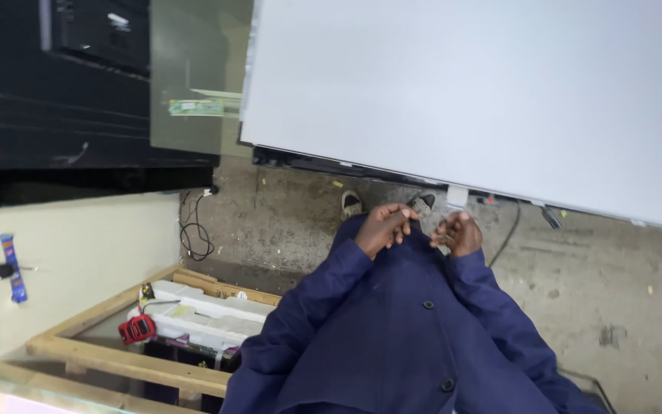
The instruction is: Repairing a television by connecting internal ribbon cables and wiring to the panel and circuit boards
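Hovering in front of the dark blue coat point(415, 337), both hands sit close together with fingers curled. The left hand point(383, 228) looks loosely closed; whether it holds anything is hidden. The right hand point(460, 234) pinches something small and pale, too tiny to make out. Below them, 2 shoes point(352, 204) peek out on the concrete floor point(591, 268). A large white panel point(484, 100) is cut off by the frame. A wooden frame point(116, 360) holds a red meter point(138, 329).
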